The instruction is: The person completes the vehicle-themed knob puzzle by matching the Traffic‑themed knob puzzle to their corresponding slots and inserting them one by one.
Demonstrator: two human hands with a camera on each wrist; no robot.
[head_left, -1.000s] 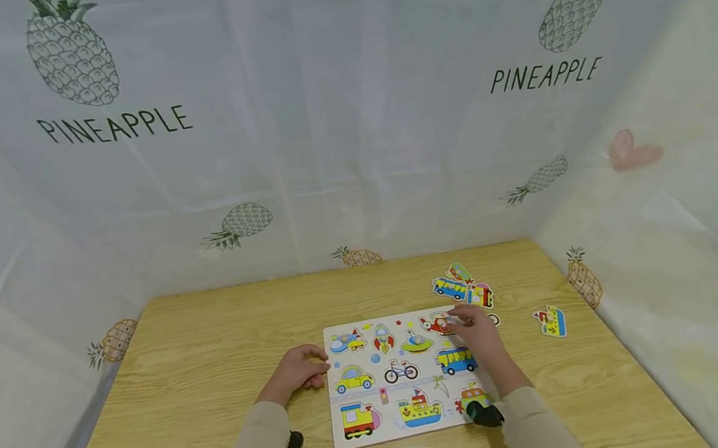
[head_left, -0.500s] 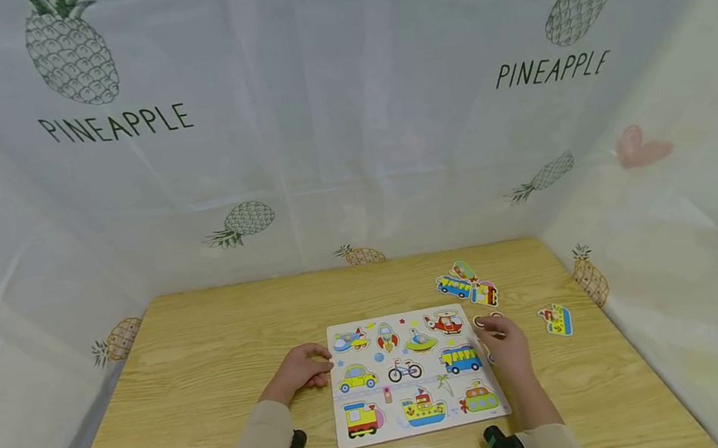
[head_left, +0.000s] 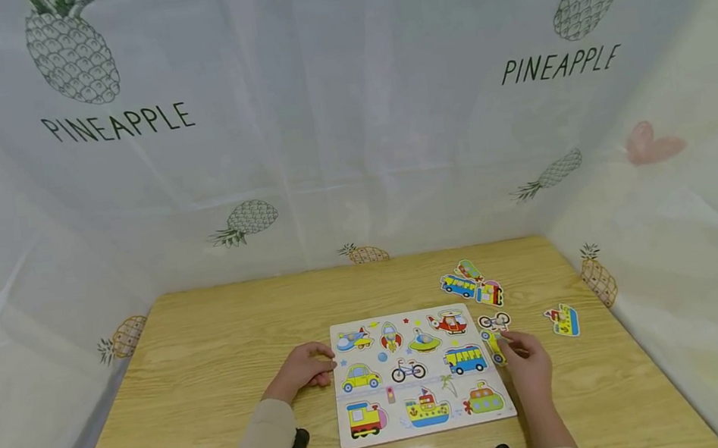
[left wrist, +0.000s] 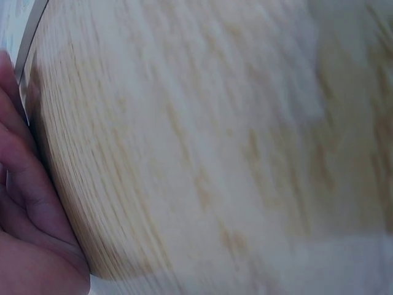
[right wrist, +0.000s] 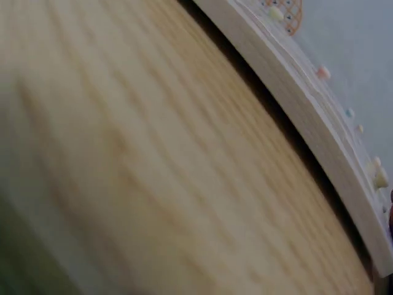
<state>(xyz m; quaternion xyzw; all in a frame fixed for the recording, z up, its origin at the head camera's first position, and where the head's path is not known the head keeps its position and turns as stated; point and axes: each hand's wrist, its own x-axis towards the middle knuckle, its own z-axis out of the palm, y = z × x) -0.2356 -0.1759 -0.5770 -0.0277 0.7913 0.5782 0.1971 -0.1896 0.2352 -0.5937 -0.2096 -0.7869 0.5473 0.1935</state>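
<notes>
Tabletop (head_left: 212, 352), wide leftward, left hand (head_left: 301, 367) at board (head_left: 400, 393) edge, right hand (head_left: 528, 362) at car piece (head_left: 491, 345) (grips unclear)

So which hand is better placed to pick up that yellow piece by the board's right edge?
The right, I'd say: the right hand has its fingers at the yellow piece, while the left hand is across the board.

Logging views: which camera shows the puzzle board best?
The head view, with the puzzle board almost wholly visible from above. The right wrist view shows one edge side-on, with knobs; the left wrist view, only an edge sliver, upper left.
</notes>
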